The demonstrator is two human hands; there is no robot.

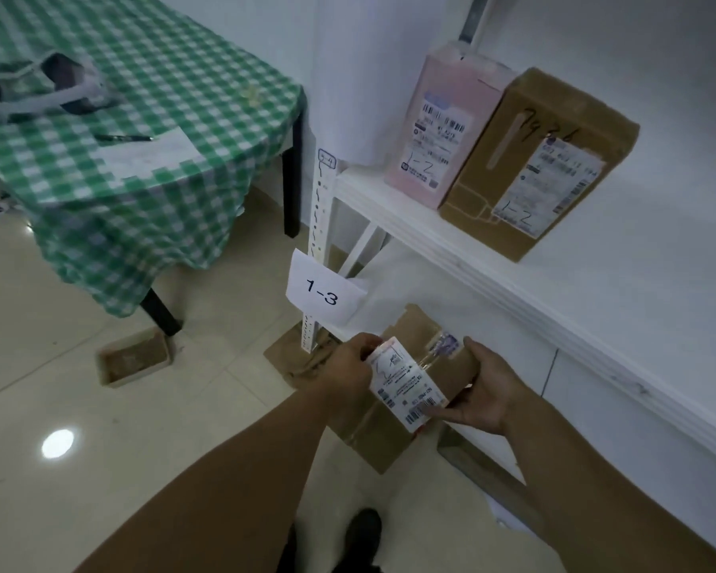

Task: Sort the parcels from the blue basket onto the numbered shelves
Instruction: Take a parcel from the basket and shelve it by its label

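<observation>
I hold a brown cardboard parcel (pixel 383 432) with a white shipping label low in front of the white shelf unit. My left hand (pixel 348 366) grips its left edge at the label. My right hand (pixel 486 390) grips its right side. The parcel sits at the mouth of the lower shelf, just right of a paper sign reading 1-3 (pixel 323 293). On the shelf board above (pixel 451 241) stand a pink parcel (pixel 443 126) and a brown box (pixel 538 163), both marked 1-2. The blue basket is out of view.
A table with a green checked cloth (pixel 133 130) stands to the left, with a pen, paper and a dark strapped object on it. A small tray (pixel 135 359) lies on the tiled floor by the table leg. Flat cardboard (pixel 294 357) lies at the shelf post's foot.
</observation>
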